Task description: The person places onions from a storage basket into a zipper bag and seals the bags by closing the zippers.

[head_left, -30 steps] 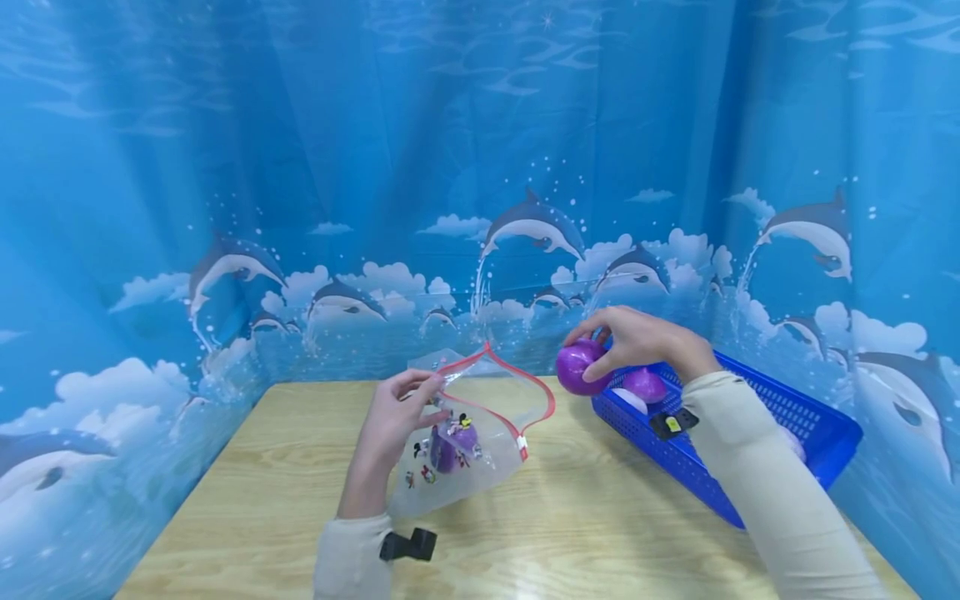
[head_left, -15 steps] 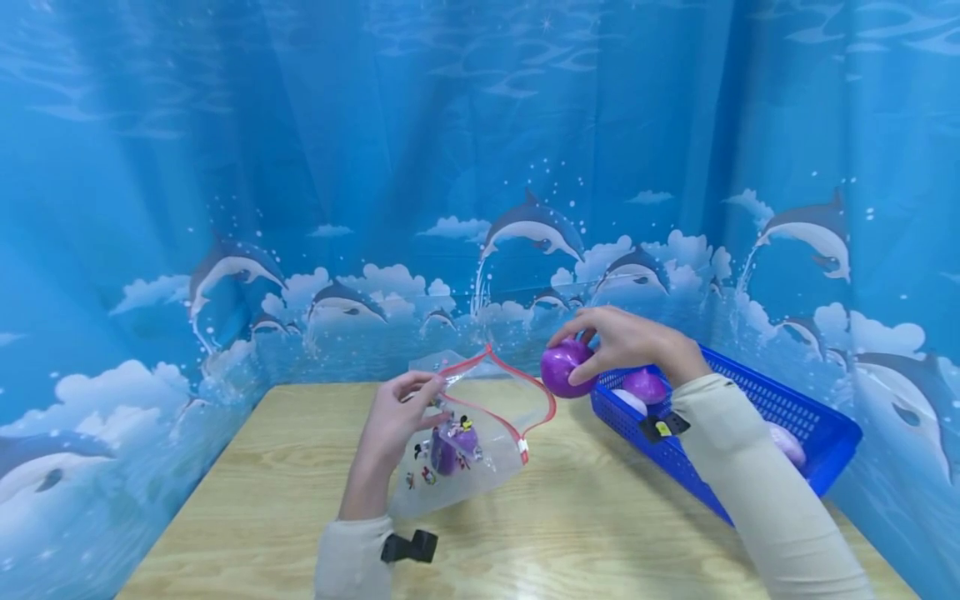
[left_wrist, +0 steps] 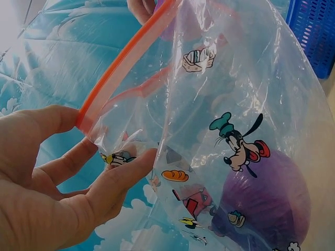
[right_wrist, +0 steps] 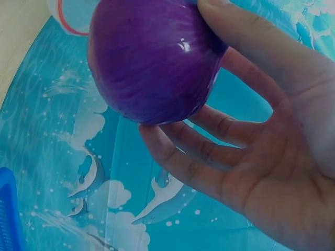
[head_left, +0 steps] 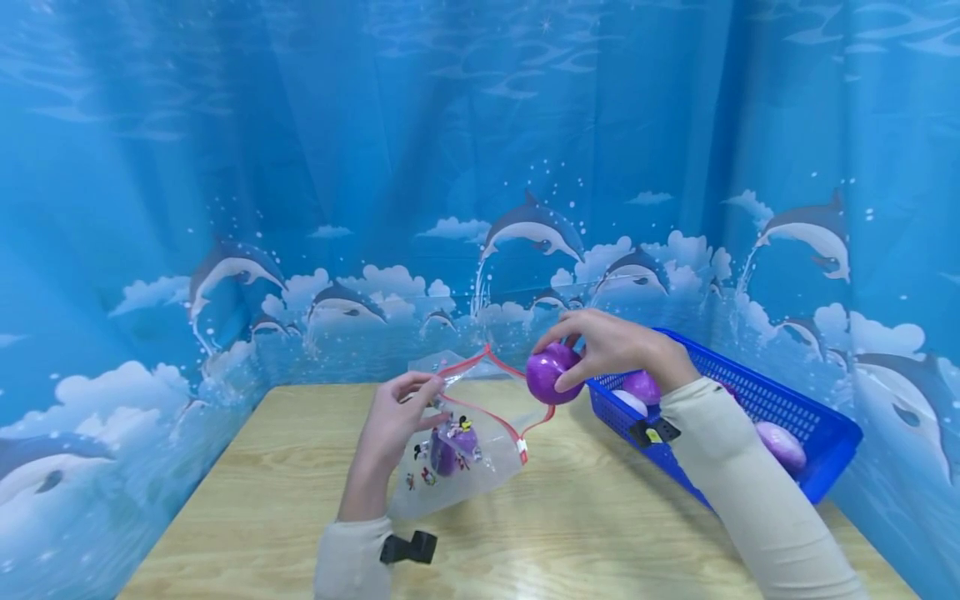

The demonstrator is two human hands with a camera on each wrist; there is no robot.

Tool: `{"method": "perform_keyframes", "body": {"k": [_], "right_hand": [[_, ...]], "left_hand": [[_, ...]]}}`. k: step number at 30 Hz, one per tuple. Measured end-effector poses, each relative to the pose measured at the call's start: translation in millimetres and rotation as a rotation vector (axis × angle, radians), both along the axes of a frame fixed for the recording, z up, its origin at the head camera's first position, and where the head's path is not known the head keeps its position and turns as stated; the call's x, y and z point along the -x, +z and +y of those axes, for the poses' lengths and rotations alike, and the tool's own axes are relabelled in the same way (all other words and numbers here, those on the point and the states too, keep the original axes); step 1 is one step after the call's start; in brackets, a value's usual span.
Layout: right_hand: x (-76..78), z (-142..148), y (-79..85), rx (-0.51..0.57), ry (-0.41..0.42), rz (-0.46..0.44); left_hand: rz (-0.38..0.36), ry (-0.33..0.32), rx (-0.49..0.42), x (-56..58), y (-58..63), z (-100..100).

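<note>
In the head view my left hand (head_left: 397, 421) pinches the edge of a clear zip bag (head_left: 442, 492), whose red-trimmed mouth gapes toward the right. Cartoon figures are printed on the bag. A purple onion (left_wrist: 267, 198) lies inside it, seen through the plastic in the left wrist view. My right hand (head_left: 618, 346) grips another purple onion (head_left: 553, 373) between thumb and fingers. That onion overlaps the right side of the bag's mouth in the head view. Its glossy, streaked skin fills the upper part of the right wrist view.
A blue perforated basket (head_left: 832, 442) stands at the right of the wooden table (head_left: 247, 500). In it lie a purple onion (head_left: 642, 387), a white item (head_left: 630, 402) and a pale purple one (head_left: 782, 446). A dolphin-print curtain (head_left: 420, 167) hangs behind the table.
My right hand has carried the onion leftward from over the basket's edge to the bag's mouth. The basket has shifted slightly. My left hand and the bag have stayed in place.
</note>
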State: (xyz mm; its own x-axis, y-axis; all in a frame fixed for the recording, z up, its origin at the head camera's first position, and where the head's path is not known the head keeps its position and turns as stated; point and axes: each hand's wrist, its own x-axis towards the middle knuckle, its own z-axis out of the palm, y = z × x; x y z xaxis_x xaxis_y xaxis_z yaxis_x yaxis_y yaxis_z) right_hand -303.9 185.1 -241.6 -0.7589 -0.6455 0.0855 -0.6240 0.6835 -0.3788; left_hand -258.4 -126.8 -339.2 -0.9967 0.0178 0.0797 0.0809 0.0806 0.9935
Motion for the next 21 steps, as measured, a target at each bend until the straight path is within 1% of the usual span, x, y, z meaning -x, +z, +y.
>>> {"method": "perform_keyframes", "body": {"k": [13, 21], "right_hand": [[-5.1, -13, -0.9, -0.006, 0.014, 0.005], [-5.0, -21, -4.2, -0.009, 0.040, 0.003]], "left_hand": [[-0.005, 0.013, 0.015, 0.3, 0.0, 0], [-0.003, 0.013, 0.025, 0.0, -0.3, 0]]}}
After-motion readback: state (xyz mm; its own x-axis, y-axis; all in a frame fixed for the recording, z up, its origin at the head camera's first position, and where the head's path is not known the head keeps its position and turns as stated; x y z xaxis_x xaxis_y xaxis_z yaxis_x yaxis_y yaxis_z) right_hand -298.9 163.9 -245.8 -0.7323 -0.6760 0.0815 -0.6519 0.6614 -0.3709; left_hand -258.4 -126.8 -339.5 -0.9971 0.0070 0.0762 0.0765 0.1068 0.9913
